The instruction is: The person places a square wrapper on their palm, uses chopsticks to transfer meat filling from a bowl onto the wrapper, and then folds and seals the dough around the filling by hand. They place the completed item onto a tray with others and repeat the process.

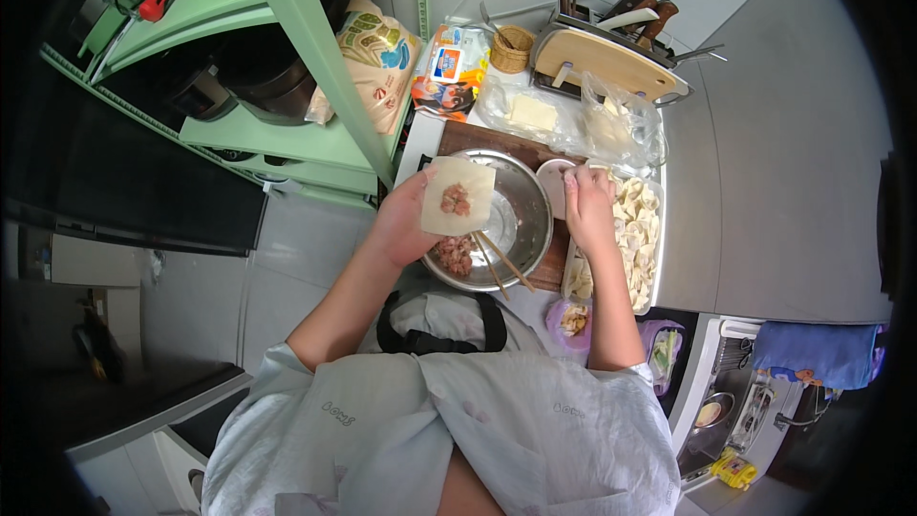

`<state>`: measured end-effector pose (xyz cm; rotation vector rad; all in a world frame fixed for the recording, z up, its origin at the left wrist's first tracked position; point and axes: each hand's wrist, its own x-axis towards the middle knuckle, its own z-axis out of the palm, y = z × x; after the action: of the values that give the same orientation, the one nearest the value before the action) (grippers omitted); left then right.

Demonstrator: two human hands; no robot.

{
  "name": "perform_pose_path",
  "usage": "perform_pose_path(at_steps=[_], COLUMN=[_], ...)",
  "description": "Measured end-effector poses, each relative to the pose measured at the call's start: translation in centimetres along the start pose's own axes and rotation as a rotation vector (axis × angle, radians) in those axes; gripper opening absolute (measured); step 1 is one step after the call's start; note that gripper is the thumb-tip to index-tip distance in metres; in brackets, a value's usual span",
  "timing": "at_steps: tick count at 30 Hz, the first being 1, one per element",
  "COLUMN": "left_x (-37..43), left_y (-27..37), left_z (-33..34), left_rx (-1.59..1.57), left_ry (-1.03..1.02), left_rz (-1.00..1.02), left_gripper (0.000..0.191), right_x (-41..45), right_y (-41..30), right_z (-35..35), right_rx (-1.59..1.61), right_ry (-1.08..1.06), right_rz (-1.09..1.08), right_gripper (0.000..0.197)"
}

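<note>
On my left hand (405,218) lies a square wonton wrapper (480,179), held by its left side. A small mound of pink minced meat (455,200) sits at the wrapper's middle. Below it stands a steel mixing bowl (534,251) with more minced filling (455,258) at its left side. A pair of wooden chopsticks (505,261) rests over the bowl's near rim. My right hand (592,204) is at the right edge of a small pale bowl (553,183), fingers bunched and pointing down. Whether anything is between those fingertips is hidden. Beside it, a tray of folded wontons (634,229) is partly covered by my right forearm.
A dark wooden board (466,136) lies under the bowls. Behind it are plastic-wrapped wrappers (534,113), a wipes pack (451,75) and a knife rack (602,57). A green shelf (329,165) stands left; a purple bag (566,326) hangs at the near edge.
</note>
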<state>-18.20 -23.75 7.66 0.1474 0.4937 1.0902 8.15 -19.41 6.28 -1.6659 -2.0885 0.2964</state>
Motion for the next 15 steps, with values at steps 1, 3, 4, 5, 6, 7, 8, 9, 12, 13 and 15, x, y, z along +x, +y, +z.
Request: perform_pose_path(at_steps=[1,3,4,5,6,7,8,9,12,13,15], left_x=[-0.1,-0.1,0.1,0.2,0.3,0.4,0.4,0.4,0.0,-0.1,-0.2], left_y=[-0.2,-0.6,-0.9,-1.1,-1.4,-1.6,-1.7,-1.7,-1.5,-1.3,-1.3], left_z=[0.2,0.5,0.6,0.5,0.5,0.7,1.0,1.1,1.8,2.0,2.3], left_rx=[0.000,0.045,0.046,0.026,0.005,0.008,0.045,0.081,0.075,0.074,0.062], left_ry=[0.004,0.023,0.015,-0.044,-0.103,-0.105,-0.090,-0.073,-0.076,-0.076,-0.059], left_rz=[-0.001,-0.019,-0.025,-0.037,-0.050,-0.052,-0.044,-0.034,0.028,0.030,0.055], left_gripper=[0.039,0.040,0.040,0.040,0.041,0.041,0.041,0.042,0.042,0.042,0.043], right_x=[-0.1,-0.3,-0.7,-1.0,-1.2,-1.3,-1.4,-1.5,-1.9,-2.1,-2.4], right_y=[-1.2,-4.4,-6.3,-7.8,-8.6,-9.2,-9.4,-9.2,-7.8,-7.1,-6.9], right_z=[-0.6,-1.3,-1.7,-1.8,-1.7,-1.5,-1.5,-1.4,-1.4,-1.7,-2.1], right_rx=[0.003,0.275,0.283,0.296,0.295,0.239,0.183,0.185,0.172,0.132,0.090], right_ry=[-0.003,0.098,0.061,0.024,0.028,0.021,0.013,0.014,0.016,0.044,0.070], right_rz=[0.002,-0.408,-0.457,-0.511,-0.509,-0.545,-0.581,-0.583,-0.530,-0.487,-0.443], right_gripper=[0.020,0.018,0.018,0.020,0.020,0.021,0.021,0.021,0.021,0.021,0.021])
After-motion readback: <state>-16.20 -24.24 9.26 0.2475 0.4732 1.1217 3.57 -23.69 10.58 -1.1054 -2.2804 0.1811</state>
